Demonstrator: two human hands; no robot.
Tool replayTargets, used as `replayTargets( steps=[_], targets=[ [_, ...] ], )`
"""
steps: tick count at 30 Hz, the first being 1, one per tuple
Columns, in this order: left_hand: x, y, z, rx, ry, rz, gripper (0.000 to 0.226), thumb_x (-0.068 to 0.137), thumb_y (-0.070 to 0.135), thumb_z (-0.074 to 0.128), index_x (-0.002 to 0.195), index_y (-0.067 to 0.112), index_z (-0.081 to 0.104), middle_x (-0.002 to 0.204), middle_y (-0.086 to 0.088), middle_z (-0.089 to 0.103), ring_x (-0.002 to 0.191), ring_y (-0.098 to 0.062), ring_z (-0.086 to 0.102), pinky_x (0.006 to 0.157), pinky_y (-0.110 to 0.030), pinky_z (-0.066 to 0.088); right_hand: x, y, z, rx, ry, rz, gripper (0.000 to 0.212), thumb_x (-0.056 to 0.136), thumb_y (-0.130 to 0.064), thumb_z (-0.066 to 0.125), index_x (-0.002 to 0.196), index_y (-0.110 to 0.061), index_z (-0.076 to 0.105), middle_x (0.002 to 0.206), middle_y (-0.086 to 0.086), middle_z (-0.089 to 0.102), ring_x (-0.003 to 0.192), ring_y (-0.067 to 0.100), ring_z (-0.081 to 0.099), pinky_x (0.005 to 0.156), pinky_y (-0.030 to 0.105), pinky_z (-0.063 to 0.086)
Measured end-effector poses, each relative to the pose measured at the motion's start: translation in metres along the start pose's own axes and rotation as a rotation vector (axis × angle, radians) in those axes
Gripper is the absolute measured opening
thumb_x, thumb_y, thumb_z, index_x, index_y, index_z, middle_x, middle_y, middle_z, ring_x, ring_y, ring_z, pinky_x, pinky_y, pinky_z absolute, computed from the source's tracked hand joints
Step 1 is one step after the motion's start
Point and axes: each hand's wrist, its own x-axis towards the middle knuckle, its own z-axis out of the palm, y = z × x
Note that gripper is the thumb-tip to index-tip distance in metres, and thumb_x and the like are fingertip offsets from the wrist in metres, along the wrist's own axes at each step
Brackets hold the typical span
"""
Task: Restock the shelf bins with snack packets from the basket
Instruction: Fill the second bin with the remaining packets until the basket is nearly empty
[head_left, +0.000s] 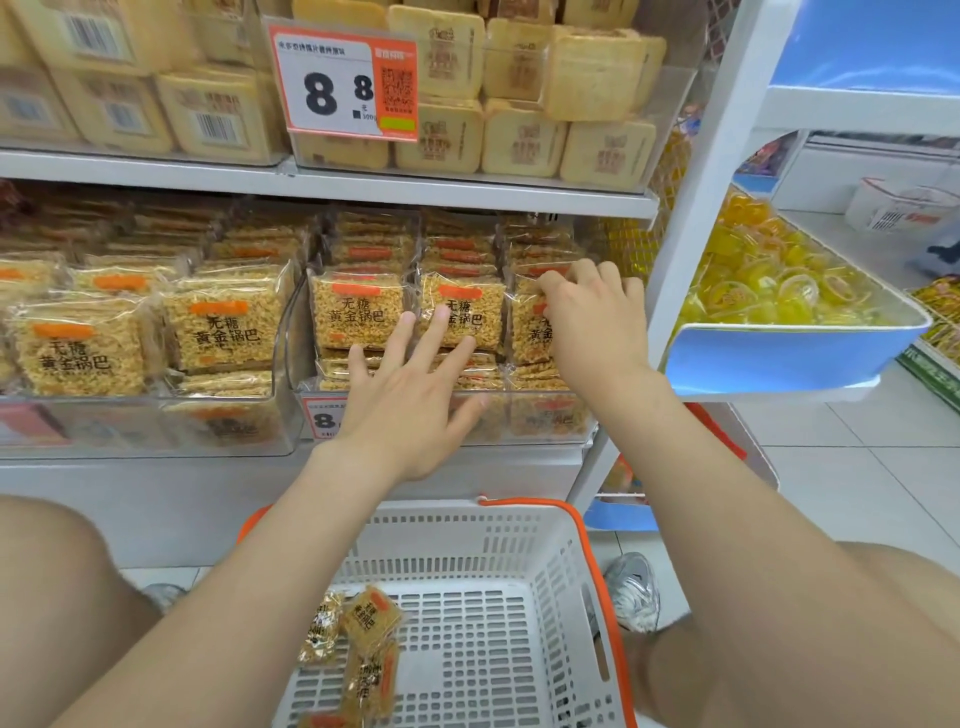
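In the clear plastic shelf bin (545, 415) on the middle shelf, I see square, clear-wrapped golden rice-crust snack packets (358, 317) with orange labels, standing in three rows and facing out. The right hand (597, 317) has its fingers curled over the top edge of the rightmost front packet (527, 338), pinching it. The left hand (410, 410) is released, its fingers straight and spread across the fronts of the left and middle rows (pressing or only touching, I cannot tell from here).

Below, the white slatted plastic basket (467, 540) with orange handles sits between the person's knees, and a few loose packets (371, 618) of the same kind lie near its left side. Above the bin, a red-and-white price card (345, 83) hangs before pale square biscuit packs (519, 140). To the right, a blue tray (795, 358) holds yellow jelly cups (753, 280).
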Motion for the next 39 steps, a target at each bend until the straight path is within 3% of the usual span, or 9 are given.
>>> replayTargets(
  steps=[7, 12, 15, 19, 24, 28, 31, 35, 39],
  targets=[
    [-0.007, -0.006, 0.004, -0.158, 0.170, 0.101, 0.068, 0.099, 0.064, 0.044, 0.160, 0.041, 0.028, 0.175, 0.007, 0.003, 0.161, -0.026, -0.003, 0.122, -0.073, 0.004, -0.006, -0.004, 0.014, 0.089, 0.110, 0.069, 0.027, 0.092, 0.003, 0.060, 0.113, -0.012, 0.067, 0.110, 0.010, 0.050, 0.094, 0.033, 0.052, 0.078, 0.041, 0.036],
    [-0.016, -0.014, 0.005, -0.358, 0.332, 0.176, 0.057, 0.095, 0.038, 0.062, 0.149, 0.027, 0.051, 0.165, 0.001, 0.030, 0.154, -0.025, 0.019, 0.122, -0.061, 0.025, -0.016, -0.015, 0.011, 0.083, 0.217, 0.115, 0.040, 0.083, 0.006, 0.057, 0.116, -0.013, 0.067, 0.115, 0.012, 0.057, 0.108, 0.037, 0.051, 0.089, 0.045, 0.039],
    [-0.024, -0.015, 0.008, -0.301, 0.562, 0.179, 0.037, 0.091, 0.018, 0.066, 0.128, 0.012, 0.066, 0.140, -0.008, 0.053, 0.133, -0.030, 0.043, 0.108, -0.049, 0.041, -0.030, -0.036, 0.000, 0.162, 0.290, 0.014, 0.040, 0.076, 0.006, 0.057, 0.110, -0.014, 0.065, 0.111, 0.011, 0.058, 0.102, 0.035, 0.052, 0.079, 0.042, 0.039],
    [-0.040, -0.021, 0.025, -0.193, 0.764, 0.177, 0.004, 0.089, 0.004, 0.064, 0.092, 0.007, 0.065, 0.092, -0.007, 0.055, 0.086, -0.030, 0.048, 0.074, -0.042, 0.042, -0.059, -0.072, -0.011, 0.407, 0.179, -0.210, 0.020, 0.068, 0.003, 0.063, 0.082, -0.012, 0.063, 0.069, 0.004, 0.062, 0.062, 0.029, 0.059, 0.058, 0.032, 0.032],
    [-0.071, -0.053, 0.091, -0.224, 0.356, 0.031, 0.003, 0.087, 0.023, 0.057, 0.086, 0.020, 0.057, 0.068, 0.007, 0.054, 0.064, -0.024, 0.054, 0.048, -0.031, 0.027, -0.092, -0.099, -0.013, 0.274, -0.487, -0.468, 0.011, 0.092, -0.016, 0.058, 0.102, -0.016, 0.063, 0.087, 0.008, 0.056, 0.075, 0.029, 0.047, 0.068, 0.036, 0.039],
    [-0.093, -0.068, 0.136, -0.168, -0.085, -0.098, 0.013, 0.093, 0.035, 0.049, 0.089, 0.028, 0.059, 0.066, 0.009, 0.058, 0.061, -0.018, 0.058, 0.050, -0.031, 0.042, -0.117, -0.109, 0.024, 0.200, -0.845, -0.534, 0.020, 0.095, -0.008, 0.055, 0.078, -0.014, 0.047, 0.078, 0.004, 0.044, 0.072, 0.031, 0.050, 0.067, 0.038, 0.043],
    [-0.104, -0.076, 0.157, -0.110, -0.308, -0.169, 0.016, 0.098, 0.038, 0.051, 0.093, 0.029, 0.062, 0.075, 0.009, 0.064, 0.072, -0.015, 0.062, 0.062, -0.032, 0.052, -0.137, -0.116, 0.053, 0.139, -0.977, -0.562, 0.026, 0.093, -0.002, 0.053, 0.074, -0.016, 0.041, 0.080, 0.004, 0.047, 0.075, 0.031, 0.052, 0.063, 0.035, 0.045],
    [-0.123, -0.090, 0.198, -0.111, -0.592, -0.243, 0.015, 0.095, 0.033, 0.052, 0.090, 0.027, 0.065, 0.089, 0.006, 0.065, 0.082, -0.018, 0.064, 0.074, -0.036, 0.057, -0.160, -0.135, 0.084, 0.081, -1.088, -0.633, 0.010, 0.096, -0.002, 0.054, 0.099, -0.012, 0.054, 0.096, 0.006, 0.056, 0.072, 0.023, 0.055, 0.061, 0.034, 0.046],
    [-0.148, -0.090, 0.239, -0.176, -0.889, -0.246, 0.007, 0.095, 0.023, 0.061, 0.095, 0.018, 0.066, 0.097, 0.000, 0.068, 0.089, -0.021, 0.068, 0.074, -0.033, 0.057, -0.178, -0.156, 0.107, 0.040, -1.141, -0.648, 0.022, 0.095, 0.001, 0.053, 0.080, -0.015, 0.049, 0.088, 0.003, 0.057, 0.068, 0.019, 0.055, 0.058, 0.033, 0.045]
  ],
)
